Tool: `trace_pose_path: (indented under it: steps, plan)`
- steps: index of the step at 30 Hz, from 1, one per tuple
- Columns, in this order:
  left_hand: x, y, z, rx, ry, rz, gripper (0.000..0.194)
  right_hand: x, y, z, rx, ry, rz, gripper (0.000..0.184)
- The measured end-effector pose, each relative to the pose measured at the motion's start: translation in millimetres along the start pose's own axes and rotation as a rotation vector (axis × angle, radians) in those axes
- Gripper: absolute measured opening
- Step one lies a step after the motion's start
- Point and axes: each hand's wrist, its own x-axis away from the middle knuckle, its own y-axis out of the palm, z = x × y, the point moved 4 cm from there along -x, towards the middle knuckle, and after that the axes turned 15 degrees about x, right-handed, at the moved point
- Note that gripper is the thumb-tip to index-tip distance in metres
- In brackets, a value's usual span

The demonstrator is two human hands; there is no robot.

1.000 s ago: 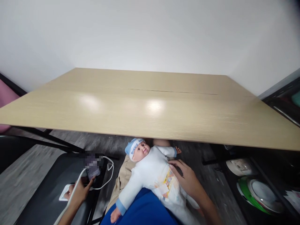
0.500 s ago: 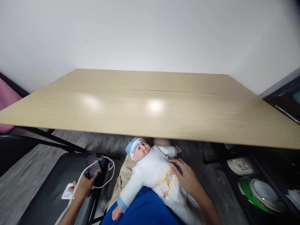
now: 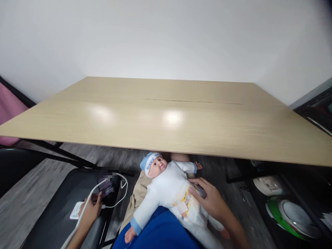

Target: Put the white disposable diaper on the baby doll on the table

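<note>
A baby doll point(image 3: 166, 188) in a white outfit with blue cuffs lies face up across the lap, wearing a blue and white cap point(image 3: 150, 163) and a diaper point(image 3: 189, 202) with a printed yellow front. My right hand point(image 3: 207, 197) rests on the doll's belly at the top of the diaper, fingers spread, gripping nothing. Over the chair at the left, my left hand point(image 3: 90, 209) is closed around the lower end of a phone point(image 3: 107, 188), which is partly blurred out. A white cable point(image 3: 90, 195) runs along that hand and forearm.
A light wooden table point(image 3: 166, 128) spans the view, its front edge above the doll. On the black chair point(image 3: 58, 204) lies a white card-like item point(image 3: 75, 211). At the lower right, a round green and white container point(image 3: 290, 214) sits on a dark shelf.
My left hand has shifted slightly lower on the phone. My right thumb has moved a little over the diaper's top. The doll stays in the same position.
</note>
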Motion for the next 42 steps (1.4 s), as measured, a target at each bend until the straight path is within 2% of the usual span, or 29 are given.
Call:
trace_pose_path:
  steps: [2, 3, 5, 8, 10, 12, 13, 15, 17, 19, 22, 26, 30, 32, 37, 40, 42]
  plan:
    - [20.8, 5.2, 14.4, 0.161, 0.068, -0.175, 0.063, 1.1, -0.5, 1.6, 0.032, -0.030, 0.013, 0.035]
    - [35.5, 6.3, 28.8, 0.267, 0.102, -0.270, 0.066, 1.0, -0.7, 2.8, 0.051, -0.047, 0.023, 0.033]
    - [70.6, 4.7, 70.8, 0.426, 0.178, -0.459, 0.067, -0.9, -2.7, 5.8, 0.104, -0.091, 0.046, 0.029]
    - [124.0, -3.4, 152.5, 0.566, 0.342, -0.680, 0.058, -8.4, -12.2, 10.9, 0.208, -0.170, 0.074, 0.030]
    - [154.2, -4.0, 207.9, 0.611, 0.579, -0.821, 0.045, -15.0, -20.9, 13.2, 0.236, -0.221, 0.050, 0.029]
    - [178.5, 6.6, 251.9, 0.572, 0.869, -0.965, 0.027, -20.2, -27.3, 12.9, 0.225, -0.271, -0.021, 0.025]
    - [187.0, 16.7, 267.2, 0.518, 0.990, -1.013, 0.022, -21.6, -28.9, 11.6, 0.220, -0.295, -0.058, 0.023]
    - [197.7, 42.9, 286.2, 0.400, 1.183, -1.061, 0.030, -21.5, -29.1, 8.5, 0.229, -0.332, -0.100, 0.020]
    - [202.0, 69.9, 292.9, 0.302, 1.302, -1.066, 0.036, -18.5, -26.0, 6.2, 0.250, -0.354, -0.085, 0.018]
    - [202.7, 89.5, 292.4, 0.261, 1.361, -1.050, 0.034, -13.8, -21.1, 5.9, 0.260, -0.370, -0.041, 0.017]
    - [201.3, 99.7, 288.9, 0.287, 1.386, -1.027, 0.030, -7.7, -16.3, 8.4, 0.236, -0.375, 0.052, 0.017]
    - [199.9, 93.9, 290.3, 0.319, 1.413, -1.032, 0.024, -5.1, -20.1, 7.9, 0.179, -0.383, 0.121, 0.020]
    - [198.3, 85.6, 296.2, 0.291, 1.426, -1.084, 0.023, -6.5, -24.0, 1.0, 0.190, -0.342, 0.037, 0.011]
    - [197.2, 82.5, 297.6, 0.265, 1.426, -1.126, 0.021, -7.0, -22.7, -2.1, 0.195, -0.303, 0.010, 0.015]
    - [195.2, 80.6, 296.2, 0.220, 1.437, -1.155, 0.020, -8.0, -15.7, -4.4, 0.235, -0.279, 0.063, 0.019]
    - [194.2, 79.6, 296.0, 0.199, 1.445, -1.166, 0.021, -11.3, -14.8, 6.2, 0.245, -0.294, 0.077, 0.027]
    - [191.9, 73.2, 297.4, 0.207, 1.440, -1.194, 0.022, -16.3, -18.9, 22.8, 0.215, -0.244, 0.110, 0.030]
